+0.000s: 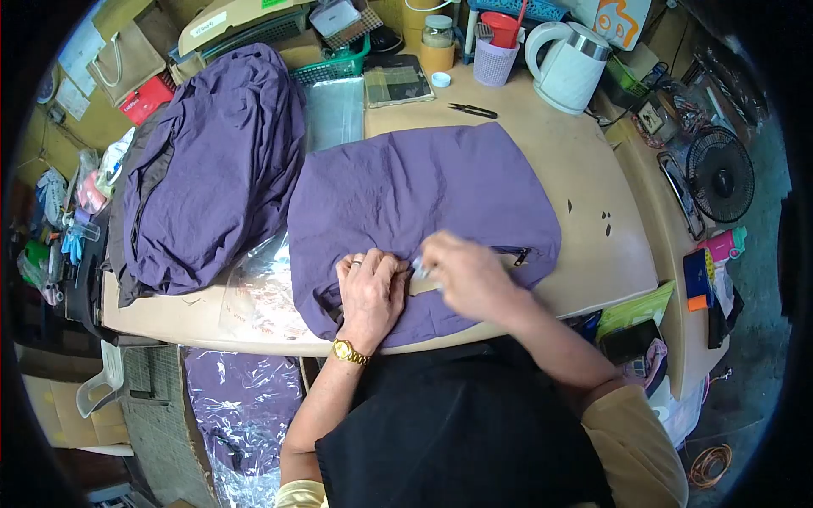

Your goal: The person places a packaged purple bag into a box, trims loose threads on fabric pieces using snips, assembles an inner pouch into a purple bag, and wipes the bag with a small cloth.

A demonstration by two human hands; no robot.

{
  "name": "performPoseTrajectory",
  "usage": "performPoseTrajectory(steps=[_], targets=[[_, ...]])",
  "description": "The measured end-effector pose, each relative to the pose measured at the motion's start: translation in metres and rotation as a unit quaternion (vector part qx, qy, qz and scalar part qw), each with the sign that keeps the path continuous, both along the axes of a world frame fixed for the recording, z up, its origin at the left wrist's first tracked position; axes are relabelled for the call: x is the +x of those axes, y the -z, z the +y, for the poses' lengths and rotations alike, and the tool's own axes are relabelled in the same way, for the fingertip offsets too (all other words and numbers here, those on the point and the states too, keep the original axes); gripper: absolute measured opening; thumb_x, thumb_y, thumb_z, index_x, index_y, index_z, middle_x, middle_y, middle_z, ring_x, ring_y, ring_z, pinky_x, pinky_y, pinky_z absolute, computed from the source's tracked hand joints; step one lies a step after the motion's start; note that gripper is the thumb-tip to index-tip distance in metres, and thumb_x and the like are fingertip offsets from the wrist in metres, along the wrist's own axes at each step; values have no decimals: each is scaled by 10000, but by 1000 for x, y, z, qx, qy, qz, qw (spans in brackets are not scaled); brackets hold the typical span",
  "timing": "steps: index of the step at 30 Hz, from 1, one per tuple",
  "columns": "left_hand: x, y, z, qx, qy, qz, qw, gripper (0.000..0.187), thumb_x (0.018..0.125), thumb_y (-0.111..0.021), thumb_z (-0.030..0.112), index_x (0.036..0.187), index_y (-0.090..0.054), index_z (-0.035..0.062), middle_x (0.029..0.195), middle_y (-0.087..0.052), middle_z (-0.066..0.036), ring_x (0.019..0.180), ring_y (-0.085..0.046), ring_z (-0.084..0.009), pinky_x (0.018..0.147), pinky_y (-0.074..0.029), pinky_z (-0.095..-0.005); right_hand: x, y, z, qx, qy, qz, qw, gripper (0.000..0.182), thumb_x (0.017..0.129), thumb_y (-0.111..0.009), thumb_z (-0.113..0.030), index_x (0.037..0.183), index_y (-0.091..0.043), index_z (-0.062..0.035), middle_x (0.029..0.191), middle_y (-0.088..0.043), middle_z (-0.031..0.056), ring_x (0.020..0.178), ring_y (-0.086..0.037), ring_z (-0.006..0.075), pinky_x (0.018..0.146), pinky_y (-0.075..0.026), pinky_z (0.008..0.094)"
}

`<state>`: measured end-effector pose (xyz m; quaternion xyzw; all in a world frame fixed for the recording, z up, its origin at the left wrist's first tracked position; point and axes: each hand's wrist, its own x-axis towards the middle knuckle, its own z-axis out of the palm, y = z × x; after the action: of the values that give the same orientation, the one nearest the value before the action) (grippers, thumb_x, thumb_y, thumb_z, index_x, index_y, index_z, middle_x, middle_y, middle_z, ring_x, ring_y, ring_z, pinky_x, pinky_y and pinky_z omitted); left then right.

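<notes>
A purple fabric bag (423,182) lies flat on the table in front of me. Along its near side runs a zipped opening, where a beige strip (428,282) shows, with a dark zipper pull (521,256) at the right end. My left hand (370,292), wearing a ring and a gold watch, has curled fingers gripping the fabric by the opening's left end. Smeared by motion, my right hand (466,271) is closed over the opening, right of the left hand. A small whitish piece (419,268) shows at its fingertips; I cannot tell what it is.
Another purple bag (212,178) is heaped at the left, near clear plastic sheets (334,114). Thread snips (472,111), a glass jar (437,42), a lilac cup (495,63) and a white kettle (569,66) stand or lie behind. A black fan (720,173) is at right.
</notes>
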<state>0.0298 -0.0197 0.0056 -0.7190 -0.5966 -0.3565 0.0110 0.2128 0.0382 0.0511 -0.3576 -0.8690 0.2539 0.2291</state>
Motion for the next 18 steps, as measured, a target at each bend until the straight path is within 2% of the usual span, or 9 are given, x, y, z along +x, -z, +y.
performPoseTrajectory(steps=[2, 4, 6, 12, 14, 15, 16, 17, 18], targets=[[-1, -12, -1, 25, -16, 3, 1000, 159, 725, -744, 43, 840, -649, 98, 924, -630, -39, 900, -580, -260, 899, -378, -428, -7, 14, -2, 1, -22, -7, 1000, 103, 843, -587, -8, 929, -573, -62, 971, -626, 130, 868, -645, 412, 743, -500, 528], [-3, -26, -6, 73, -89, 56, 992, 160, 723, -740, 57, 841, -646, 112, 1059, -646, -55, 1030, -580, -276, 977, -359, -463, -10, 21, 8, 35, 42, 2, 999, 94, 839, -630, -5, 911, -599, -57, 906, -629, 121, 816, -649, 362, 697, -492, 474], [-13, -29, -18, 21, -133, 94, 986, 132, 721, -698, 45, 811, -658, 132, 1218, -601, -112, 1195, -530, -323, 1038, -325, -511, -8, 17, 15, 42, 49, 31, 997, 70, 845, -622, -5, 892, -596, -49, 884, -627, 128, 800, -647, 362, 687, -491, 462], [-39, -23, -35, -40, -165, 33, 985, 167, 708, -649, -59, 708, -700, 101, 1177, -638, -138, 1102, -593, -326, 920, -453, -430, 0, 4, 37, 108, 99, 60, 987, 93, 819, -629, 24, 877, -589, -36, 876, -621, 129, 755, -628, 362, 672, -482, 447], [-42, -17, -41, -109, -115, -113, 981, 220, 679, -636, -116, 681, -710, 92, 1069, -671, -152, 947, -649, -319, 804, -511, -389, 2, 3, 42, 101, 100, 56, 988, 89, 822, -625, 19, 880, -586, -35, 879, -620, 126, 760, -626, 364, 683, -479, 450], [-41, -21, -43, -111, -85, -124, 982, 225, 756, -650, -134, 812, -731, 68, 982, -696, -109, 840, -679, -237, 773, -534, -329, 3, 4, 45, 113, 119, 36, 986, 75, 837, -622, 2, 885, -587, -44, 891, -624, 114, 780, -629, 360, 700, -477, 456], [-40, -18, -43, -112, -91, -124, 982, 225, 756, -650, -134, 812, -731, 68, 982, -696, -109, 840, -679, -237, 773, -534, -329, 4, 4, 49, 124, 137, 15, 983, 62, 853, -620, -15, 890, -587, -53, 904, -628, 102, 801, -633, 356, 717, -476, 462], [-38, -12, -41, -144, -43, -316, 937, 212, 816, -639, -121, 917, -712, 50, 980, -696, -83, 849, -664, -176, 774, -529, -295, 4, 12, 56, 143, 147, 14, 979, 72, 848, -628, -12, 896, -588, -49, 906, -632, 98, 807, -630, 347, 717, -471, 451], [-37, -4, -40, -167, 7, -496, 852, 213, 875, -628, -108, 1022, -694, 31, 979, -695, -58, 858, -648, -116, 776, -524, -262, 4, 20, 60, 142, 141, 15, 980, 72, 848, -628, -12, 896, -588, -49, 906, -632, 98, 807, -630, 347, 717, -471, 451]])
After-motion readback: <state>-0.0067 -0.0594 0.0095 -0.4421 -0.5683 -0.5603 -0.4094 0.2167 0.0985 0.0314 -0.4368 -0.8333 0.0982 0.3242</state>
